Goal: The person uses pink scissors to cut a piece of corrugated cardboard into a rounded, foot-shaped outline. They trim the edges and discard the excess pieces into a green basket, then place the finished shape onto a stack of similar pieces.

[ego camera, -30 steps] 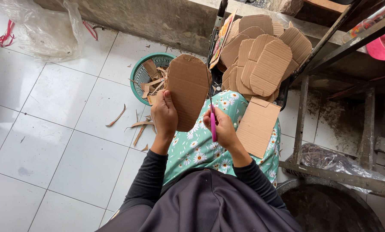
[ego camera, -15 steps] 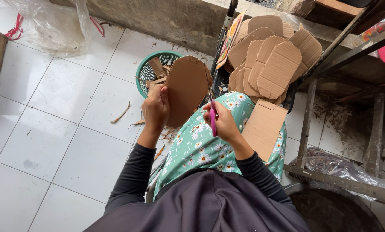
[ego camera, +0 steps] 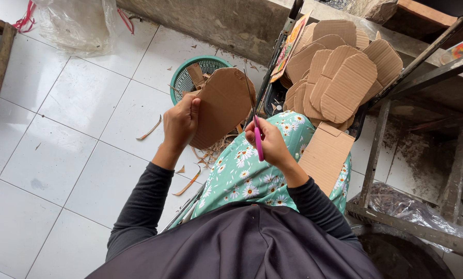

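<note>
We have tilted the cardboard piece (ego camera: 222,106) leftward since a moment ago, bringing a fresh edge to the pink-handled scissors (ego camera: 257,135) clasped in our right hand (ego camera: 268,144) (blades hard to read), while our left hand (ego camera: 181,121) pinches the piece's lower left edge above the green basket (ego camera: 182,77).

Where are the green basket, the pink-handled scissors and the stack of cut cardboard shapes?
green basket (ego camera: 182,77): head view, left rim.
pink-handled scissors (ego camera: 259,147): head view, pink handle.
stack of cut cardboard shapes (ego camera: 347,85): head view, topmost piece.
</note>
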